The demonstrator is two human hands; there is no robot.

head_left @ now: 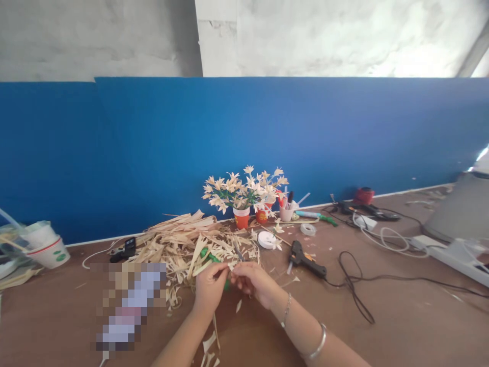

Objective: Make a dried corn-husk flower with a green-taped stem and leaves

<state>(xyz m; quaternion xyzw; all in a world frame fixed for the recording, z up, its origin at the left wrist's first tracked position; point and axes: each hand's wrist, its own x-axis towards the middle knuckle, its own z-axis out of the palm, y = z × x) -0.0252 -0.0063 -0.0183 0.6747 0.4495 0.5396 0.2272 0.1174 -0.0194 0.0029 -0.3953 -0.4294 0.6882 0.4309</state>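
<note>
My left hand [209,288] and my right hand [256,283] meet over the front of the table, fingertips pinched together. Between them shows a small pale piece of dried husk [231,266], mostly covered by the fingers. Just behind the hands spreads a heap of dried husk strips [171,242], with a green taped piece [209,255] lying on it. Something green also peeks out below the fingers, too hidden to name. Beyond the heap, pale husk flowers [244,191] on green stems stand in red paper cups [241,219].
To the right lies a black glue gun [307,260] with its looping cord. A white tape roll [307,229], a white round spool [266,240] and a pen cup [286,212] stand behind. A power strip [454,260] is far right; a paper bowl [49,253] is left.
</note>
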